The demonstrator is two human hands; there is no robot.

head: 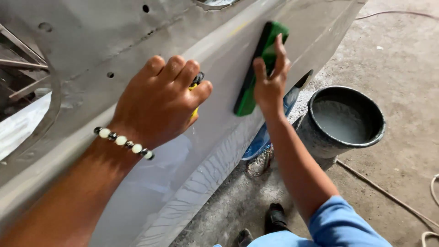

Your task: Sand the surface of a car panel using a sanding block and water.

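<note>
The right hand (270,82) lies nearly flat on a green block (261,68), fingers stretched up its back and thumb hooked round the edge, pressing it against the grey panel (137,41). Its forearm runs straight down from the block to a blue sleeve (338,224) at the bottom edge. The left hand (160,103) is curled into a fist, knuckles outward, closed on a small yellow and black object (196,84) that touches the panel just left of the block; what the object is cannot be told. A bead bracelet (123,142) circles that wrist, and the forearm slants in from the lower left. The panel below the hands is wet and glossy. To the right, a dark bucket (320,137) of grey water stands on the concrete floor (398,68), near the panel's edge.
</note>
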